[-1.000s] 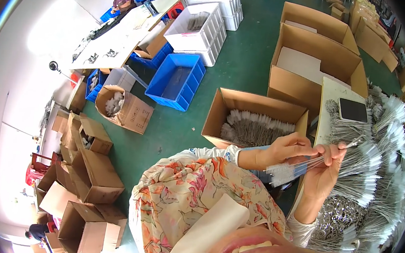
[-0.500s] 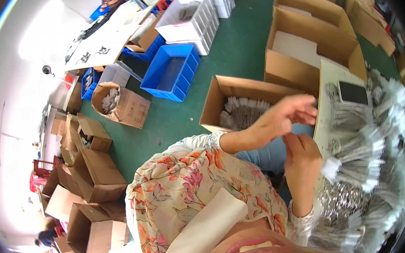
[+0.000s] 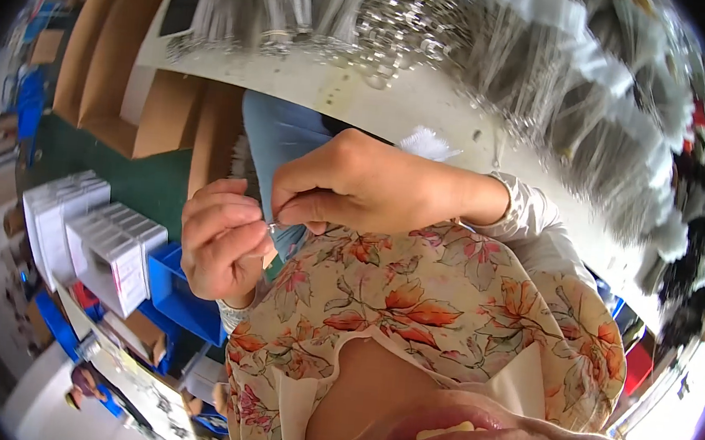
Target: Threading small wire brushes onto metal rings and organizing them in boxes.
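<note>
My two hands meet in front of my chest, over my flowered blouse (image 3: 412, 309). My right hand (image 3: 364, 183) comes in from the right and pinches a small thin metal piece (image 3: 272, 226) between thumb and forefinger. My left hand (image 3: 220, 246), just below and left of it, has its fingers curled and its fingertips closed on the same piece. The piece is tiny and mostly hidden by the fingers. Behind the hands lies the white worktable (image 3: 397, 98), heaped with bundles of thin metal-tipped parts (image 3: 551, 61) in clear bags.
Open cardboard boxes (image 3: 105, 73) stand on the green floor (image 3: 150, 185) at the upper left. White crates (image 3: 103, 248) and a blue bin (image 3: 182, 297) sit at the left. Another person in blue (image 3: 90, 390) is at the lower left, beside a long white table.
The view has swung round sharply. My hands have come down from the bundles on the table to my chest and now pinch a small metal piece together.
</note>
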`<state>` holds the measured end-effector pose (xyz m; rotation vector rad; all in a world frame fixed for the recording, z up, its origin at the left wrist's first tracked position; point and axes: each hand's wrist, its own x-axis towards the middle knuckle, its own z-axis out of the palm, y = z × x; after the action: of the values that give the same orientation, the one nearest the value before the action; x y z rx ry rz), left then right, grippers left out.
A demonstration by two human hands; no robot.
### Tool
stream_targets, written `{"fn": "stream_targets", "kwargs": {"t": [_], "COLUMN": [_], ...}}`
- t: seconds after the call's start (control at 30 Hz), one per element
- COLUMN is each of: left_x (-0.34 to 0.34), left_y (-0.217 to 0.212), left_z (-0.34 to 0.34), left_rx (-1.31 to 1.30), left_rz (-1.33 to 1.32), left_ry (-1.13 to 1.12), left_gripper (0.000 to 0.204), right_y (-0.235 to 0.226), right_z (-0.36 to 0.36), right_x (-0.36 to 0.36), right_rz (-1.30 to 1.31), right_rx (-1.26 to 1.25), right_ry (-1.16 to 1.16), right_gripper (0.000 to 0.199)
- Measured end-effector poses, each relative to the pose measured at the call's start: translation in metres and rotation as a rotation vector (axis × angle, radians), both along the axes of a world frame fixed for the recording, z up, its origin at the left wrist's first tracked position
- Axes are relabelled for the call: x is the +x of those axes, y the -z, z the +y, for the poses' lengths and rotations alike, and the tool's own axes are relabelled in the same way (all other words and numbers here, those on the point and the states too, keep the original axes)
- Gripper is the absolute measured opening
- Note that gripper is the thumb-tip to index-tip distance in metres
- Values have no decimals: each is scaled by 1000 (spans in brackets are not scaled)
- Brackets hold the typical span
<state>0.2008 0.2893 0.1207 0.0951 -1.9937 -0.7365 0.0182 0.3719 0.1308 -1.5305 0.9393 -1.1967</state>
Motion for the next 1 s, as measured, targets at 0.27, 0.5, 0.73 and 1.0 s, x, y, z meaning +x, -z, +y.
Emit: {"fn": "stream_targets", "kwargs": {"t": [0.27, 0.5, 0.73, 1.0], "left_x": [-68, -100, -122, -148], "left_y": [11, 46, 105, 136], "left_z": [16, 23, -6, -20], "left_rx": [-208, -126, 335, 25], "left_rz": [-118, -99, -473, -581], "left_ry": [407, 379, 77, -16], "left_gripper": [25, 22, 11, 12], "right_y": [29, 34, 63, 90], "right_z": [75, 92, 129, 126], "right_x": [-31, -37, -57, -55], "right_rz": [-442, -476, 1471, 820], "right_rx": [392, 532, 256, 247], "right_ry": [53, 296, 734, 928], "right_gripper": [22, 23, 4, 8]}}
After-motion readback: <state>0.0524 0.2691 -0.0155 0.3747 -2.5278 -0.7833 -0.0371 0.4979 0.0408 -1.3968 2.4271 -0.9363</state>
